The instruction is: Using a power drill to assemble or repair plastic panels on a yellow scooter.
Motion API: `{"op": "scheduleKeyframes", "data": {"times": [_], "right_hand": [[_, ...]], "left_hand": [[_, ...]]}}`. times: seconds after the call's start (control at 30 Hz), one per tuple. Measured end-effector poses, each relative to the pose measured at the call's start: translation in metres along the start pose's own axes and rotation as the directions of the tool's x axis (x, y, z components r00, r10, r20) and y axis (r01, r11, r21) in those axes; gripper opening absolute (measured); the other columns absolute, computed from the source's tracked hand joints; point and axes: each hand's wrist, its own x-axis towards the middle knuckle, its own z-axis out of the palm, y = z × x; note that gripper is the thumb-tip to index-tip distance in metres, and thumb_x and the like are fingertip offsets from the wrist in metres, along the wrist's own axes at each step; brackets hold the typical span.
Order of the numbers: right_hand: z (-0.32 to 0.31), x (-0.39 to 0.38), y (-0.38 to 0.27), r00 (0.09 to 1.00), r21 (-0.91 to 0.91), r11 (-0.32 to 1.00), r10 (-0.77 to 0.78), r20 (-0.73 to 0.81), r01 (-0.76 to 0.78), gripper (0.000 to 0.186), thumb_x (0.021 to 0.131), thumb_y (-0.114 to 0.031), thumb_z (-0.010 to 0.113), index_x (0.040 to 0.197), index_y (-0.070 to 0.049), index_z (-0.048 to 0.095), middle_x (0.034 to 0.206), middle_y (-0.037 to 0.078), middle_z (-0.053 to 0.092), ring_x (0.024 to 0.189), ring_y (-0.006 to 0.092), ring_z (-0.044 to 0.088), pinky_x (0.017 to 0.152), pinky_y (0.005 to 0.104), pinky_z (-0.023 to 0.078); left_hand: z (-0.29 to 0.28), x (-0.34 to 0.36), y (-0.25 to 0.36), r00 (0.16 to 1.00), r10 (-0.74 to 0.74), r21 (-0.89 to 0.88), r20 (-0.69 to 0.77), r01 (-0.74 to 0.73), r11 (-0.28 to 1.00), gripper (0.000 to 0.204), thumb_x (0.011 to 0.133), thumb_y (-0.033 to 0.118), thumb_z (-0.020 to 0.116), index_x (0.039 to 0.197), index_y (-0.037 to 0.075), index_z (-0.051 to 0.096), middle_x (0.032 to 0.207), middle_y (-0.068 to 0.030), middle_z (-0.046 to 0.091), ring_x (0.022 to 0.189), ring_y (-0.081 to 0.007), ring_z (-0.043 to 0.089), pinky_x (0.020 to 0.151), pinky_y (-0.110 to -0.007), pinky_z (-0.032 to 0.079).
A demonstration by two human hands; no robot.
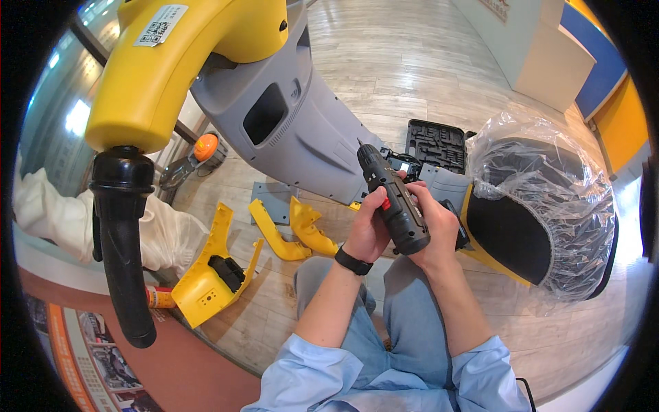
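Note:
I hold a black cordless drill with both hands, its bit pointing up and away from me. My left hand grips its side, the thumb beside a red switch. My right hand wraps round the handle and rear of the body. Beyond the drill stands a large machine with a grey body, a yellow upper part and a black curved tube hanging at the left. Several loose yellow panels lie on the floor left of my knees, one with black components inside.
An open black tool case lies behind the drill. A plastic-wrapped black seat fills the right side. A grey plate, an orange-topped object, white cloth and a red can are at the left. A white counter stands at the back.

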Motion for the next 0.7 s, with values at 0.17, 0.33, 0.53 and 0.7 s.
{"op": "scheduleKeyframes", "data": {"times": [0.17,0.33,0.53,0.7], "right_hand": [[0.0031,-0.0013,0.0006,1.000,0.015,1.000,-0.013,-0.023,0.013,0.044,0.067,-0.020,0.072,0.108,-0.012,0.061,0.086,0.011,0.068,0.076,0.0296,0.068,0.064,0.0371,0.052],[0.0024,-0.0004,0.0011,1.000,0.030,0.999,-0.012,-0.029,0.013,0.037,0.067,-0.019,0.072,0.102,-0.010,0.064,0.087,0.012,0.069,0.077,0.0306,0.068,0.064,0.0375,0.052],[0.0005,-0.0005,0.0040,0.998,-0.015,0.998,0.059,0.023,-0.059,0.032,0.068,-0.021,0.072,0.097,-0.009,0.064,0.085,0.012,0.068,0.078,0.0305,0.068,0.064,0.0382,0.052],[-0.0003,0.0003,0.0012,0.999,-0.019,0.999,0.049,0.018,-0.048,0.032,0.068,-0.022,0.072,0.096,-0.010,0.063,0.084,0.011,0.068,0.079,0.0302,0.068,0.064,0.0380,0.052]], "left_hand": [[-0.0003,0.0008,0.0015,0.999,0.008,0.025,0.032,-0.009,1.000,0.068,0.089,0.049,0.052,0.138,0.004,0.037,0.135,-0.0257,0.048,0.121,-0.0322,0.053,0.104,-0.043,0.044],[0.0000,0.0006,0.0022,1.000,0.010,0.032,0.018,-0.010,0.999,0.069,0.089,0.049,0.053,0.137,0.003,0.037,0.136,-0.0256,0.047,0.120,-0.0315,0.054,0.102,-0.042,0.045],[0.0002,0.0006,0.0002,1.000,0.003,0.026,0.017,-0.004,1.000,0.068,0.089,0.047,0.054,0.137,0.002,0.037,0.136,-0.0256,0.047,0.118,-0.0285,0.055,0.099,-0.040,0.048],[0.0012,0.0000,0.0000,1.000,0.021,0.047,0.017,-0.022,0.999,0.068,0.089,0.048,0.053,0.137,0.002,0.038,0.136,-0.0256,0.047,0.119,-0.0287,0.055,0.100,-0.040,0.047]]}}
